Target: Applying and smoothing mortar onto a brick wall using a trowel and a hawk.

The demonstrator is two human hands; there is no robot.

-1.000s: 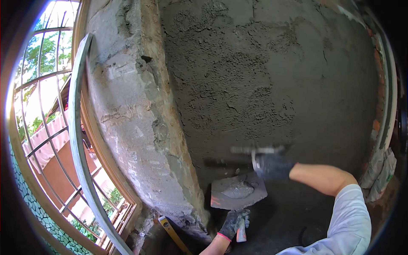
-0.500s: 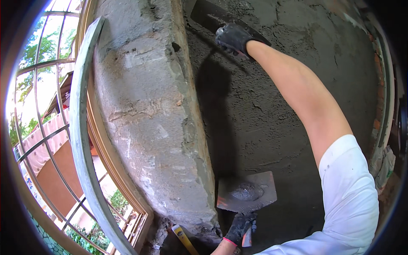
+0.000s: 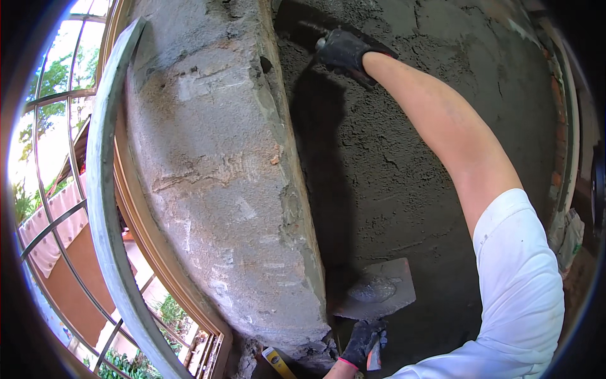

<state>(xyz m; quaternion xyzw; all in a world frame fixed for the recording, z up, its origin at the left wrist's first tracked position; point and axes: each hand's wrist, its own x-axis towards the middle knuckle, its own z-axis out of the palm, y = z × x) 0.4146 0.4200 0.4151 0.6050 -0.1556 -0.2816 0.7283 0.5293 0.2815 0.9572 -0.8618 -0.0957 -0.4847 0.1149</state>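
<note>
My right hand (image 3: 353, 55) wears a black glove and is closed on a dark steel trowel (image 3: 291, 22), which lies against the grey plastered wall (image 3: 404, 158) high up, beside the rough pillar's edge. Low in the view my left hand (image 3: 363, 341), also gloved, grips a square plasterer's hawk (image 3: 391, 297) with a lump of wet mortar (image 3: 369, 290) on it. An orange and silver object (image 3: 374, 357) shows beside its fingers; I cannot make out what it is.
At left are the concrete pillar (image 3: 208, 158), a long pale leaning batten (image 3: 101, 183) and a barred window (image 3: 53, 208). A yellow level (image 3: 276, 361) stands at the pillar's foot. Exposed brick (image 3: 557, 158) and a crumpled bag (image 3: 568, 240) are at the right edge.
My right hand and trowel have swept from just above the hawk to high on the wall, then slightly further up and left. My left hand with the hawk has shifted a little to the right.
</note>
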